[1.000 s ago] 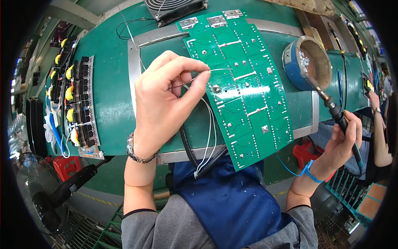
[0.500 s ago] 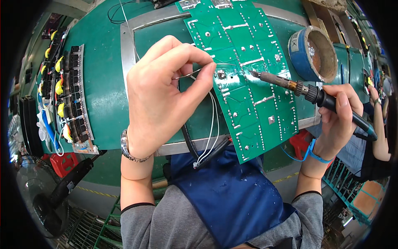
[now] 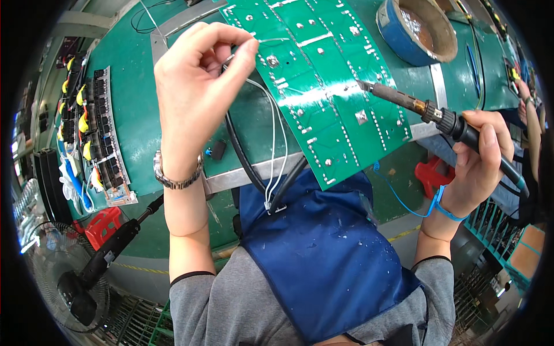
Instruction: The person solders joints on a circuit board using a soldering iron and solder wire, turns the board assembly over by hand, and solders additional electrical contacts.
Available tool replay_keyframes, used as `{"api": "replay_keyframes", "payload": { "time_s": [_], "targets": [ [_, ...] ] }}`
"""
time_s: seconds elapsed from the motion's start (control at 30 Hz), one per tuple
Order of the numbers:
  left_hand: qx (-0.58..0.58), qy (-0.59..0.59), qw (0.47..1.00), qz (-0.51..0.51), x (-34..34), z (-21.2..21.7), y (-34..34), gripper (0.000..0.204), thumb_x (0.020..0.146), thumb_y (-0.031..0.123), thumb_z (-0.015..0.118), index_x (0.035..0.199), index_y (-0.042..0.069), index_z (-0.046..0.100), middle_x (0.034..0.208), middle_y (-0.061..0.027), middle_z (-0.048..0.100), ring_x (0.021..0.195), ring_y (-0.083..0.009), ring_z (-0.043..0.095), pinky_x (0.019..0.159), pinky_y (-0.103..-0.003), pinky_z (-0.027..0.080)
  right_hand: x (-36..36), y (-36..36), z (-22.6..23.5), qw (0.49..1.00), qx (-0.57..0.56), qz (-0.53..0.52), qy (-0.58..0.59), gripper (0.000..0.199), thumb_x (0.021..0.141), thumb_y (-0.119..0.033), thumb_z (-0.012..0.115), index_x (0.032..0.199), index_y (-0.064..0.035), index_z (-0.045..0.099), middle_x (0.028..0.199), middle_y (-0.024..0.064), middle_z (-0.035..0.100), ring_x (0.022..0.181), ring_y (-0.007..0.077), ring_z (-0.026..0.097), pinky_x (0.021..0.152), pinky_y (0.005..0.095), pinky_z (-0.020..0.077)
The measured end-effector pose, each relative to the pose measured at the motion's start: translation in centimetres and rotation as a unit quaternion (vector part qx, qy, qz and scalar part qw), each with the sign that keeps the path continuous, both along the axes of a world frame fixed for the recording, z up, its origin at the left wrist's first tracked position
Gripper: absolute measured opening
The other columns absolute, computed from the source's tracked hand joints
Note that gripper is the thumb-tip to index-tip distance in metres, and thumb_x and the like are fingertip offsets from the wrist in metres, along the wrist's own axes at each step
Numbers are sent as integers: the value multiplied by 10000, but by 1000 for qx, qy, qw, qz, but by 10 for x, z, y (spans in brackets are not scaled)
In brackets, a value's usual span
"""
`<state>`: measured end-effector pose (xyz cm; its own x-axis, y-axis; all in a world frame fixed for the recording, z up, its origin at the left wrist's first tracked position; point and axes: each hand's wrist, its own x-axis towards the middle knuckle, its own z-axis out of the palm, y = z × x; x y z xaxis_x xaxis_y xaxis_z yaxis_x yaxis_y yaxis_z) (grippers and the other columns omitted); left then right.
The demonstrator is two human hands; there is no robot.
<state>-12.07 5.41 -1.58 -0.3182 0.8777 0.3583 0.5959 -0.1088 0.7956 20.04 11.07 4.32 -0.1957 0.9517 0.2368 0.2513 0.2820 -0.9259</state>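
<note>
A green circuit board (image 3: 340, 130) with rows of shiny solder joints slants across the middle of the bench. My left hand (image 3: 202, 86) is closed over the board's left edge. Its thumb and forefinger pinch a thin solder wire (image 3: 273, 40), whose end reaches out above the board. In my right hand (image 3: 482, 155) is a soldering iron (image 3: 430, 111), gripped like a pen by its black handle. The iron's tip is over the board's middle, close to a shiny strip; I cannot tell whether it touches. White wires (image 3: 276, 127) and black cables hang beside the board.
A blue round pot (image 3: 398, 34) stands beyond the board at the right. Along the left lies a strip of black components (image 3: 104, 132) with yellow parts. A fan (image 3: 75, 282) is at lower left, red stools (image 3: 434, 176) below the bench. Another person's arm (image 3: 534, 118) shows far right.
The board sits higher and farther left in view. The iron's tip has shifted along the board toward me. My left hand, still pinching the solder wire, has moved up and left, away from the iron.
</note>
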Motion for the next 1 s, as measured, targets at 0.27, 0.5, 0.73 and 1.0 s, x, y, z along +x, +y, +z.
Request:
{"api": "replay_keyframes", "payload": {
  "time_s": [0.27,0.5,0.73,1.0],
  "targets": [
    [-22,-59,998,-19,4,2,-4,75,819,57,755,874,21,718,692,60,502,603,-14,396,537,-186,318,19,-6,1,1000,8,-30,1,331,923,-201,531,945,100,666,782,109,648,512,51,530,427,147,336],
    [-55,3,998,-30,26,24,-41,66,838,-34,714,895,-5,696,735,56,478,616,-4,374,536,-189,259,5,-8,0,999,-28,-2,-26,333,903,-243,566,920,66,687,738,90,654,509,42,520,448,151,348],
    [-40,41,998,-8,47,14,-51,122,773,-54,749,855,30,716,708,38,489,574,-15,372,490,-198,264,-19,10,0,993,-63,69,-75,304,892,-242,602,870,36,722,637,13,600,480,29,473,460,171,374],
    [-52,55,997,-7,51,9,-53,129,757,-43,761,845,44,726,707,35,502,566,-20,387,479,-202,274,-27,27,1,983,-67,145,-88,273,895,-217,611,869,28,728,604,-16,557,485,32,501,458,172,370]
  ]
}}
